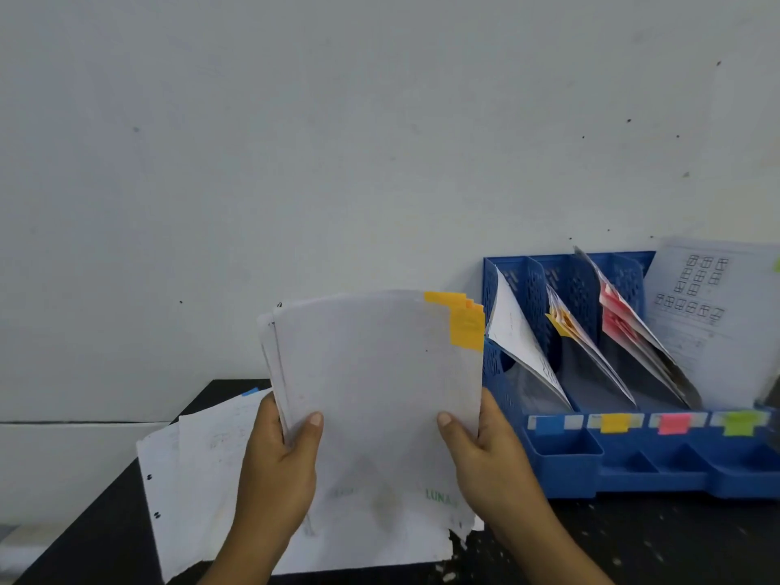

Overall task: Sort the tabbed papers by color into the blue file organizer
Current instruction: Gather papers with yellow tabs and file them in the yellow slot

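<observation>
I hold a stack of white papers [375, 382] upright in front of me, with yellow and orange tabs [464, 320] at its top right corner. My left hand [278, 466] grips its lower left edge and my right hand [485, 449] grips its lower right edge. The blue file organizer [570, 470] stands to the right against the wall. Its slots hold leaning papers: plain white, yellow-tabbed [563, 323], red-tabbed [616, 318] and a printed sheet [709, 306] at the far right. Blue, yellow, red and green labels [614, 423] mark its front.
More loose papers [198, 470], one with a blue tab [250, 391], lie on the black table [633, 538] under and left of my hands. A white wall rises directly behind. The table's left edge runs diagonally at lower left.
</observation>
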